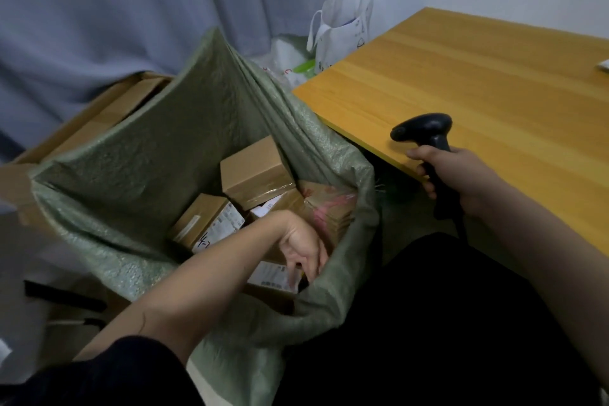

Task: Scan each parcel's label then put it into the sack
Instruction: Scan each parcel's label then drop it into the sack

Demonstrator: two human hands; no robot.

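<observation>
A green woven sack (158, 148) stands open beside the table, with several cardboard parcels inside. My left hand (301, 249) reaches down into the sack, fingers pointing down onto a labelled parcel (272, 275) near the sack's near rim; whether the fingers grip it is hidden. A plain brown parcel (255, 171) and another labelled one (207, 222) lie deeper in. My right hand (451, 171) grips the handle of a black barcode scanner (423, 130) at the wooden table's near-left edge, its head pointing left.
The wooden table (494, 92) fills the right side, with a small white item (604, 65) at its far right edge. Flat cardboard (99, 112) leans behind the sack. A white tote bag (342, 30) and plastic bags stand by the curtain.
</observation>
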